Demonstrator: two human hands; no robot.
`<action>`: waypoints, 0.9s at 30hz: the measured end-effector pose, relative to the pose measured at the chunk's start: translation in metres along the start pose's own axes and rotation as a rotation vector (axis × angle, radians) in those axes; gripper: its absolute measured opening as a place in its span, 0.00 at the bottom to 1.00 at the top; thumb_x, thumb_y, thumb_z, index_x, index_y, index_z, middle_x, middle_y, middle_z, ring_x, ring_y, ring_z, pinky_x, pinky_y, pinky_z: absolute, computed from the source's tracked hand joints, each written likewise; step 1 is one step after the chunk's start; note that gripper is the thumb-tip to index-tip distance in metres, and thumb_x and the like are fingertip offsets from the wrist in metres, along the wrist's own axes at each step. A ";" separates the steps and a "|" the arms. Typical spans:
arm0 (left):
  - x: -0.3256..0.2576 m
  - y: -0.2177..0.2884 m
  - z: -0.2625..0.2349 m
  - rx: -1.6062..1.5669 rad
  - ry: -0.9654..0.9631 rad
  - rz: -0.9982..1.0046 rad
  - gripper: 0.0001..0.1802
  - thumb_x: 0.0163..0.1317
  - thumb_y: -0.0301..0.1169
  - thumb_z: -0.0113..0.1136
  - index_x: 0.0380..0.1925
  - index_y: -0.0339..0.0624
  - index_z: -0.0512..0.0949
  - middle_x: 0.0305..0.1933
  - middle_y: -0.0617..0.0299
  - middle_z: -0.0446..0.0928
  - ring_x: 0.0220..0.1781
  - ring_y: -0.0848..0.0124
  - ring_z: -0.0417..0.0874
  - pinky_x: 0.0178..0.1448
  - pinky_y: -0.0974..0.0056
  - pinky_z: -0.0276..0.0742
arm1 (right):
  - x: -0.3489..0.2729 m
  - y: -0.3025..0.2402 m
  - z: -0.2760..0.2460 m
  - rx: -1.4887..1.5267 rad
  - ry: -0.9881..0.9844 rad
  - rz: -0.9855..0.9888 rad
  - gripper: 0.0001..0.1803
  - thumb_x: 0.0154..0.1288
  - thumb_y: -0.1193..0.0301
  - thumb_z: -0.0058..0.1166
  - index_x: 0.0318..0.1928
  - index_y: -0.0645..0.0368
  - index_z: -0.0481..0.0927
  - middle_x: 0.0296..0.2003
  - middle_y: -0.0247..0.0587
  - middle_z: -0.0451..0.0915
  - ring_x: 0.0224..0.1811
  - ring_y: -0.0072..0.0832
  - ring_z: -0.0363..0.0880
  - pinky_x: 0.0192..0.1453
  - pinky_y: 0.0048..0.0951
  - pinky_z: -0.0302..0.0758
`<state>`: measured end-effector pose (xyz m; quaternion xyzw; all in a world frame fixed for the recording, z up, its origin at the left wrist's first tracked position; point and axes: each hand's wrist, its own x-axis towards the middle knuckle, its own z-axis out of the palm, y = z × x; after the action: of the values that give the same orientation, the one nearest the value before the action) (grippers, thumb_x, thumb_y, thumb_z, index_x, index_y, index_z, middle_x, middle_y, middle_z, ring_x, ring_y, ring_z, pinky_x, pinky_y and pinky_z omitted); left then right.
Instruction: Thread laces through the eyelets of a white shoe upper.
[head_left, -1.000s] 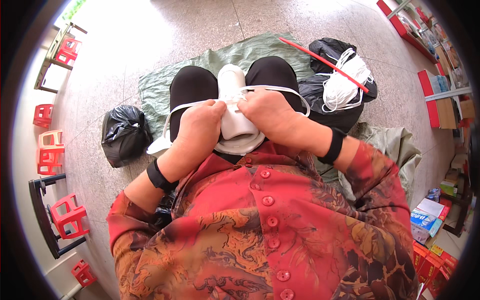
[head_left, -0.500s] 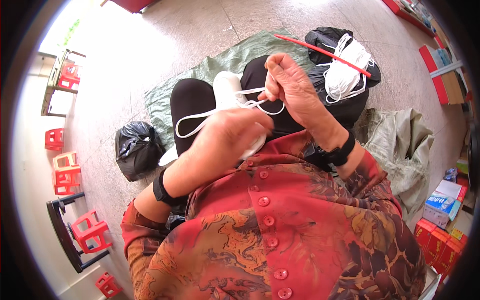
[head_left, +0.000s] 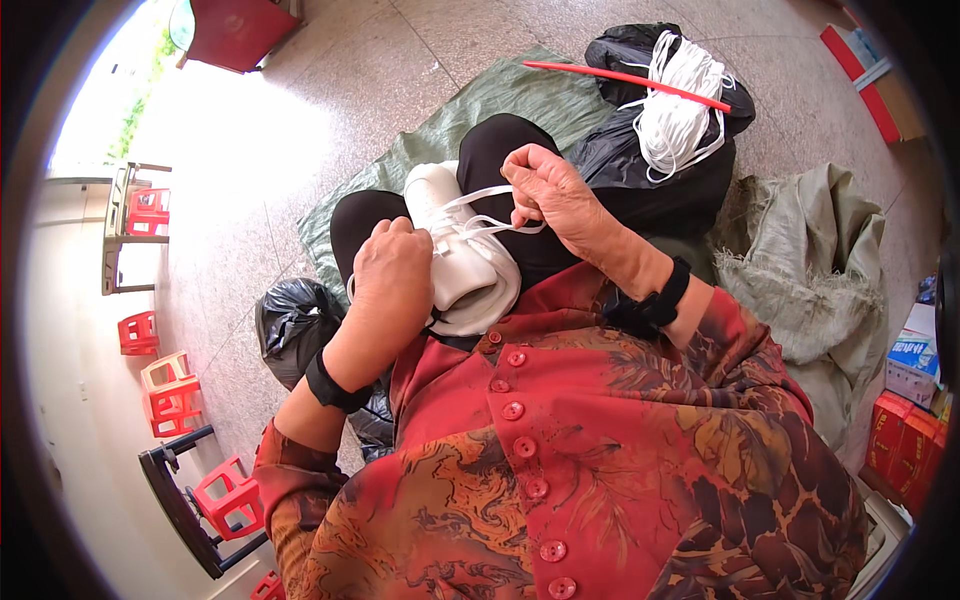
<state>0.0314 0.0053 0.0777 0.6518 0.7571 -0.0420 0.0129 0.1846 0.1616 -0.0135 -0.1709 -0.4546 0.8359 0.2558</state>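
Note:
A white shoe (head_left: 465, 268) rests on my lap, its toe between my black-clad knees and its opening toward me. From its top a white shoelace (head_left: 484, 194) runs right in a loop to my right hand (head_left: 560, 205), which pinches it between thumb and fingers. Close against the shoe's left side is my left hand (head_left: 392, 275), its fingers curled shut around lace. A sliver of white shows at that hand's left edge. The fingertips of the left hand are hidden behind its back.
White cord bundles (head_left: 680, 110) lie on a black plastic bag (head_left: 628, 150) at the far right, a red stick (head_left: 620, 76) across them. Green sheeting (head_left: 430, 130) covers the floor beyond my knees. A black bag (head_left: 298, 325) stands left, a pale woven sack (head_left: 800, 270) right.
My left hand has moved left and away from the right hand, down to the shoe's side. The shoe's opening now shows. My right hand still holds the lace, a little lower. The whole view has shifted.

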 end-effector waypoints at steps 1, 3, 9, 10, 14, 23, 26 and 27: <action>0.002 0.000 0.001 0.003 -0.001 0.001 0.05 0.57 0.27 0.57 0.26 0.38 0.80 0.32 0.52 0.76 0.42 0.53 0.78 0.48 0.53 0.74 | 0.000 0.000 0.000 0.003 -0.011 -0.006 0.10 0.75 0.64 0.50 0.42 0.59 0.71 0.25 0.27 0.69 0.22 0.11 0.68 0.25 0.17 0.75; 0.005 -0.002 0.006 -0.143 0.031 -0.022 0.05 0.57 0.27 0.57 0.25 0.38 0.79 0.33 0.51 0.77 0.42 0.53 0.78 0.48 0.53 0.73 | -0.001 -0.001 0.002 -0.007 -0.001 -0.010 0.10 0.75 0.64 0.50 0.42 0.59 0.71 0.25 0.27 0.69 0.21 0.11 0.68 0.25 0.17 0.75; -0.004 -0.003 0.015 -0.332 0.088 -0.055 0.05 0.56 0.24 0.55 0.32 0.37 0.77 0.34 0.49 0.77 0.41 0.52 0.77 0.48 0.52 0.73 | -0.005 -0.004 0.005 -0.037 0.020 -0.018 0.09 0.75 0.66 0.48 0.43 0.59 0.71 0.25 0.26 0.68 0.22 0.11 0.67 0.26 0.18 0.75; -0.006 -0.001 0.015 -0.331 0.087 -0.054 0.05 0.56 0.24 0.55 0.32 0.37 0.77 0.34 0.49 0.77 0.41 0.52 0.77 0.48 0.52 0.73 | -0.007 -0.005 0.008 -0.081 0.024 -0.029 0.08 0.76 0.67 0.47 0.44 0.59 0.71 0.25 0.26 0.67 0.22 0.12 0.66 0.27 0.18 0.76; -0.004 0.006 0.026 -0.524 0.125 -0.187 0.09 0.56 0.22 0.54 0.38 0.37 0.72 0.33 0.50 0.76 0.40 0.52 0.76 0.46 0.51 0.72 | -0.009 0.002 0.014 -0.109 0.016 -0.062 0.07 0.76 0.70 0.45 0.45 0.60 0.71 0.26 0.26 0.68 0.24 0.11 0.67 0.29 0.18 0.75; 0.006 0.005 0.013 -0.546 0.230 0.115 0.11 0.53 0.20 0.58 0.37 0.37 0.72 0.35 0.51 0.75 0.44 0.51 0.75 0.50 0.52 0.71 | -0.029 -0.011 0.039 -0.875 -0.091 -0.486 0.07 0.72 0.75 0.46 0.47 0.60 0.66 0.32 0.53 0.78 0.37 0.51 0.80 0.42 0.41 0.75; 0.015 -0.005 0.021 -0.551 0.091 0.167 0.11 0.50 0.20 0.59 0.35 0.37 0.72 0.36 0.50 0.76 0.44 0.49 0.75 0.49 0.52 0.72 | -0.030 -0.025 0.047 -0.943 -0.191 -0.552 0.03 0.67 0.74 0.51 0.39 0.59 0.71 0.30 0.51 0.79 0.37 0.50 0.79 0.42 0.43 0.74; 0.016 -0.007 0.025 -0.555 0.100 0.159 0.11 0.50 0.20 0.59 0.35 0.37 0.72 0.36 0.50 0.76 0.44 0.49 0.75 0.49 0.52 0.72 | -0.028 -0.027 0.048 -1.006 -0.232 -0.647 0.03 0.65 0.74 0.52 0.35 0.60 0.73 0.29 0.50 0.78 0.36 0.49 0.79 0.41 0.44 0.73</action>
<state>0.0215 0.0183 0.0514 0.6819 0.6858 0.2003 0.1566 0.1897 0.1247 0.0365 -0.0317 -0.8476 0.4115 0.3335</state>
